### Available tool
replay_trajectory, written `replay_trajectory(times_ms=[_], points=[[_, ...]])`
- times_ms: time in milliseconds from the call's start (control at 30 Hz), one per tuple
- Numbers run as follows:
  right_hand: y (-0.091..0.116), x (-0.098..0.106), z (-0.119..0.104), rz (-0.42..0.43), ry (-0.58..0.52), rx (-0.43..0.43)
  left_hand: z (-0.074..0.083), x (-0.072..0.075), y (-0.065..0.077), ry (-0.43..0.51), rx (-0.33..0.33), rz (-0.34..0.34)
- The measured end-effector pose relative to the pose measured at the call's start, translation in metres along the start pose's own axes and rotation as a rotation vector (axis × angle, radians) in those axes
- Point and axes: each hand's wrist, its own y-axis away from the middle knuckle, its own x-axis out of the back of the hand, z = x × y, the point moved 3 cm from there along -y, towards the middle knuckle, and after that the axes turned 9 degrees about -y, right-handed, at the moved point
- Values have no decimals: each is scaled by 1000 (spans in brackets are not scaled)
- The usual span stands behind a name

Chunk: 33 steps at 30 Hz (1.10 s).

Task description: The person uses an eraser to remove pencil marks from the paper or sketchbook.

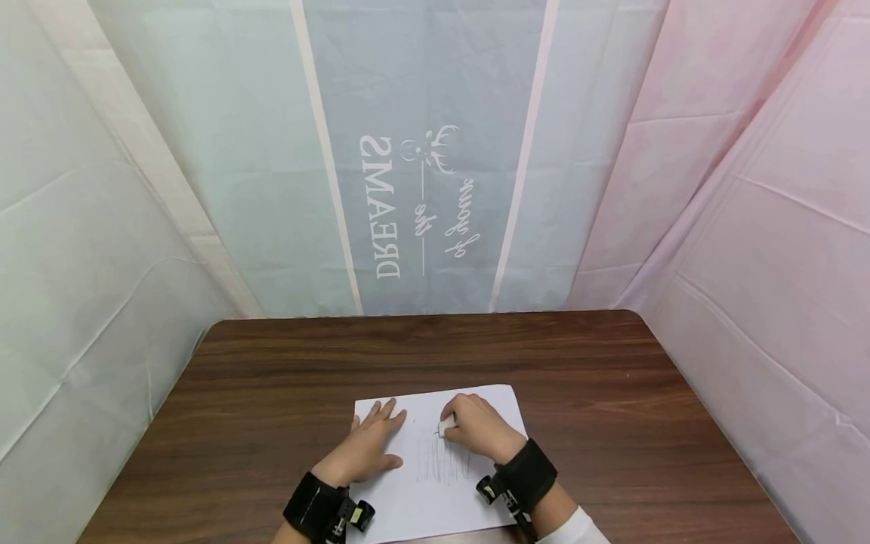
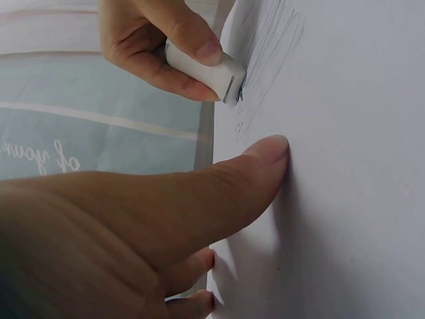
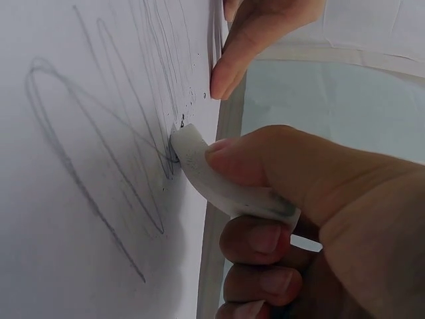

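Two bare hands are present, apart from each other, both over one sheet of plain white paper (image 1: 401, 517). The left hand (image 1: 369, 447) lies on the sheet's left side, fingers spread and extended. The right hand (image 1: 479, 425) pinches a white, rubbery block eraser (image 3: 222, 183) between thumb and fingers; the eraser is bent, its tip touching the paper at the far end of a patch of grey scribbled strokes (image 1: 442, 462). Small dark crumbs (image 3: 192, 100) lie beside that tip. Each wrist carries a black strap (image 1: 529, 476) with a small camera. Paper rests on the near middle of a dark brown wood-grain tabletop (image 1: 272, 423). Beyond its far edge hangs pale blue fabric (image 1: 421, 60) with white mirrored lettering; pink fabric (image 1: 748, 189) hangs at right.
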Motion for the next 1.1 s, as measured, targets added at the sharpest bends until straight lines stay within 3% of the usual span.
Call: replay_trajectory(times_ms=[1100], points=[[2,2,0,-1,-5,-24,0,3,3,15,-5,7]])
